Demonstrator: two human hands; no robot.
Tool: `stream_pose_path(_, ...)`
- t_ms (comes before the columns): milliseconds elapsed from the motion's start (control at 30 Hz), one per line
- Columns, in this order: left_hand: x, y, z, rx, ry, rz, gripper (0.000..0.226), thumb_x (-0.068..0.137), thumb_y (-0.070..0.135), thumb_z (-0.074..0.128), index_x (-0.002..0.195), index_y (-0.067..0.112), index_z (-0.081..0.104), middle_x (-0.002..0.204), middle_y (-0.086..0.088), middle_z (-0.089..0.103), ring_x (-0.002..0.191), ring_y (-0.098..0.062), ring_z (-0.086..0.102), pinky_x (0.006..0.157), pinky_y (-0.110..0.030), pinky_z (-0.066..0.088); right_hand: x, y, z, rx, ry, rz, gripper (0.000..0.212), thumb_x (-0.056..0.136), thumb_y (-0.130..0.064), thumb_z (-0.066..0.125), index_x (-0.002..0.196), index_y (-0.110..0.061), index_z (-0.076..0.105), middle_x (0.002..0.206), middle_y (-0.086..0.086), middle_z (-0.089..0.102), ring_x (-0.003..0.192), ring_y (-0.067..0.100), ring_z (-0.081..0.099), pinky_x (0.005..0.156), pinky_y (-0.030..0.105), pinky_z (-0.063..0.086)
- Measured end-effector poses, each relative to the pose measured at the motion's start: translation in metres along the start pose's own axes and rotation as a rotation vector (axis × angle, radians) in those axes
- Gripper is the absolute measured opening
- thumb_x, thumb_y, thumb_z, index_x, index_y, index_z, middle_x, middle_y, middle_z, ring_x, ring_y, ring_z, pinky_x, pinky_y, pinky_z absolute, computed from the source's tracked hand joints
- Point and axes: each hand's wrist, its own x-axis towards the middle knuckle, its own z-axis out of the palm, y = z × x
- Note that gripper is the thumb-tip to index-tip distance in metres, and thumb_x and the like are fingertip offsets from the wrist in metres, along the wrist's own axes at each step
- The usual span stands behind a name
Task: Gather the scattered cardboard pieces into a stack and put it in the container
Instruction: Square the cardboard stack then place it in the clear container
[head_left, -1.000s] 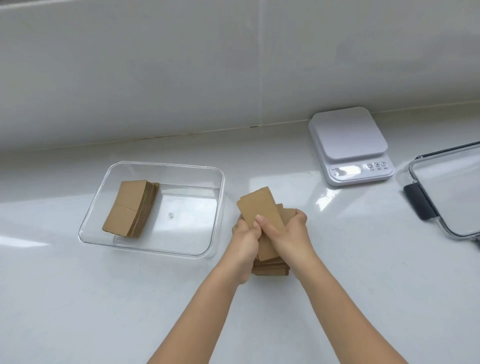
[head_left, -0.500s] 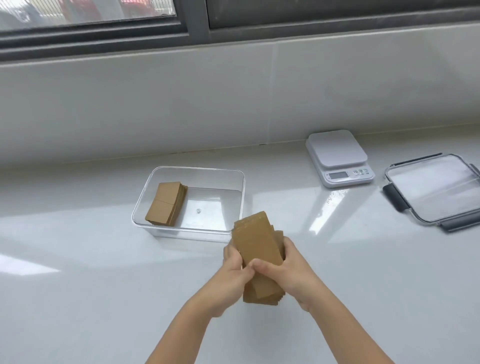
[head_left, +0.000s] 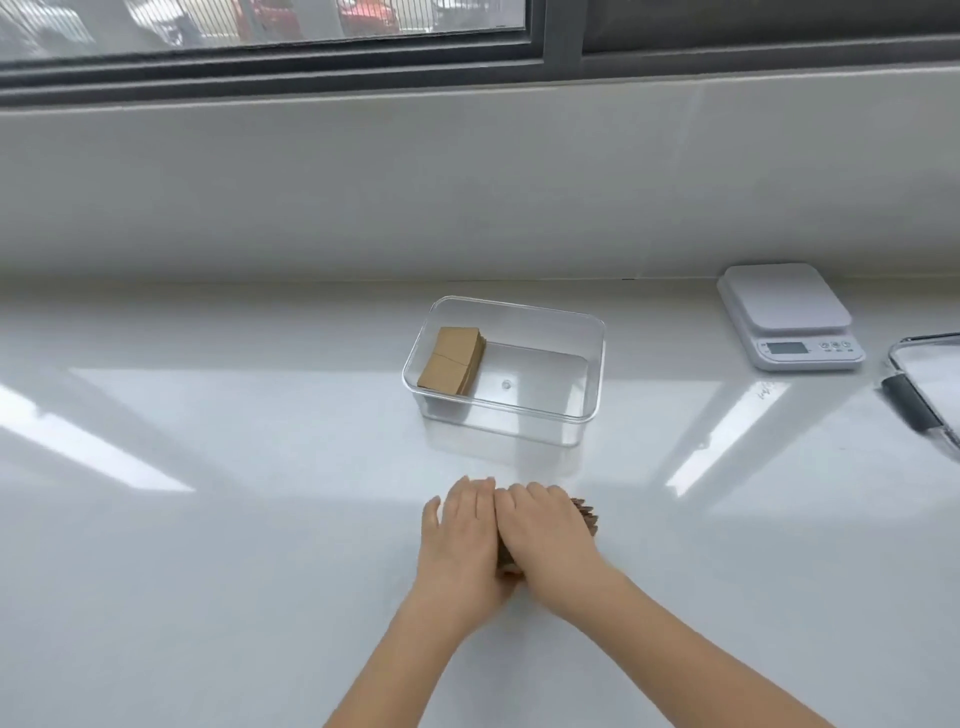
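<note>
Right now both hands lie flat, fingers out, side by side on a pile of brown cardboard pieces (head_left: 586, 515) near the front of the white worktop (head_left: 208, 519); the left hand (head_left: 462, 540) touches the right hand (head_left: 545, 535), and only a bit of the pile peeks out. Behind them, apart from the hands, sits a clear container (head_left: 597, 364) with another cardboard stack (head_left: 451, 359) against its left wall. A white scale (head_left: 789, 312) sits near the back right, with a clear lid (head_left: 924, 384) at the right edge.

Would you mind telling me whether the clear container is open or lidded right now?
Open. The clear container has no lid on it; a cardboard stack leans inside at its left end, seen directly past the bare rim.
</note>
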Motion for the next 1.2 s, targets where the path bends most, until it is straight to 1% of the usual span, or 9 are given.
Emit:
stream_pose_path(100, 0.003, -0.003, 0.026, 0.039, 0.100, 0.010, 0.070, 0.045, 0.046, 0.071, 0.102, 0.011, 0.047, 0.096, -0.002, 0.064, 0.104, -0.026, 0.062, 0.083, -0.045, 0.049, 0.004, -0.003, 0.031, -0.082, 0.086, 0.029, 0.044, 0.020, -0.016, 0.083, 0.056, -0.018, 0.057, 0.049, 0.000, 0.052, 0.045, 0.016, 0.052, 0.045, 0.023, 0.044)
stream_pose_path(167, 0.003, -0.006, 0.028, 0.076, 0.187, 0.082, 0.061, 0.040, 0.045, 0.072, 0.088, 0.015, 0.047, 0.078, 0.003, 0.060, 0.084, -0.021, 0.062, 0.081, -0.041, 0.045, 0.006, -0.004, 0.026, -0.060, 0.054, 0.030, 0.043, 0.028, -0.011, 0.082, 0.064, -0.014, 0.060, 0.059, 0.001, 0.057, 0.055, 0.019, 0.056, 0.053, 0.025, 0.047)
stream_pose_path(300, 0.011, -0.011, 0.028, 0.146, 0.262, 0.100, 0.053, 0.044, 0.043, 0.070, 0.083, 0.015, 0.048, 0.075, 0.002, 0.055, 0.074, -0.020, 0.055, 0.074, -0.038, 0.045, 0.007, -0.002, 0.018, -0.079, 0.109, 0.036, 0.034, 0.023, -0.009, 0.056, 0.055, -0.019, 0.056, 0.050, 0.001, 0.051, 0.046, 0.014, 0.052, 0.044, 0.021, 0.041)
stream_pose_path(400, 0.012, -0.011, 0.036, 0.114, 0.131, 0.076, 0.055, 0.035, 0.037, 0.074, 0.079, 0.015, 0.048, 0.072, 0.001, 0.051, 0.064, -0.020, 0.052, 0.057, -0.033, 0.043, 0.010, 0.003, 0.033, -0.087, 0.080, 0.008, 0.046, 0.018, -0.018, 0.076, 0.059, -0.019, 0.055, 0.055, -0.001, 0.052, 0.048, 0.015, 0.051, 0.045, 0.025, 0.041)
stream_pose_path(567, 0.018, -0.023, 0.024, -0.080, -0.020, 0.101, 0.045, 0.068, 0.032, 0.062, 0.104, 0.012, 0.044, 0.101, -0.002, 0.045, 0.092, -0.022, 0.048, 0.075, -0.031, 0.038, 0.013, 0.010, 0.030, 0.051, -0.077, -0.031, 0.045, 0.072, -0.014, 0.067, 0.110, -0.008, 0.044, 0.110, 0.008, 0.052, 0.102, 0.029, 0.048, 0.087, 0.035, 0.035)
stream_pose_path(667, 0.016, -0.029, -0.013, -0.454, -0.083, 0.119, 0.048, 0.065, 0.029, 0.067, 0.108, 0.020, 0.046, 0.105, 0.003, 0.048, 0.095, -0.013, 0.051, 0.079, -0.029, 0.045, 0.005, 0.019, 0.020, 0.313, -0.035, 0.010, 0.051, 0.071, -0.025, 0.069, 0.114, -0.014, 0.044, 0.111, 0.002, 0.052, 0.102, 0.026, 0.049, 0.080, 0.030, 0.032)
stream_pose_path(767, 0.012, -0.024, -0.052, -0.632, -0.012, 0.143, 0.059, 0.060, 0.028, 0.073, 0.114, 0.029, 0.048, 0.108, 0.012, 0.053, 0.098, 0.001, 0.053, 0.079, -0.018, 0.046, -0.005, 0.032, 0.009, 1.031, -0.031, 0.106, 0.062, 0.057, -0.013, 0.079, 0.110, -0.022, 0.049, 0.104, -0.001, 0.059, 0.088, 0.017, 0.060, 0.064, 0.029, 0.049)
stream_pose_path(967, 0.016, 0.010, -0.073, -0.275, 0.055, 0.279, 0.072, 0.071, 0.027, 0.065, 0.135, 0.021, 0.035, 0.127, 0.004, 0.048, 0.120, -0.013, 0.040, 0.098, -0.020, 0.032, -0.014, 0.025, 0.006, 1.307, 0.207, 0.167, 0.071, 0.054, 0.005, 0.080, 0.102, -0.036, 0.048, 0.096, -0.014, 0.063, 0.082, -0.007, 0.060, 0.065, 0.016, 0.051)
stream_pose_path(1200, 0.024, 0.020, -0.049, -0.158, 0.027, 0.315, 0.078, 0.073, 0.022, 0.063, 0.141, 0.011, 0.026, 0.140, -0.004, 0.038, 0.132, -0.018, 0.028, 0.106, -0.020, 0.023, -0.012, 0.028, 0.039, 1.280, 0.186, 0.198, 0.070, 0.055, -0.013, 0.080, 0.107, -0.042, 0.042, 0.104, -0.021, 0.059, 0.093, -0.001, 0.060, 0.073, 0.011, 0.046)
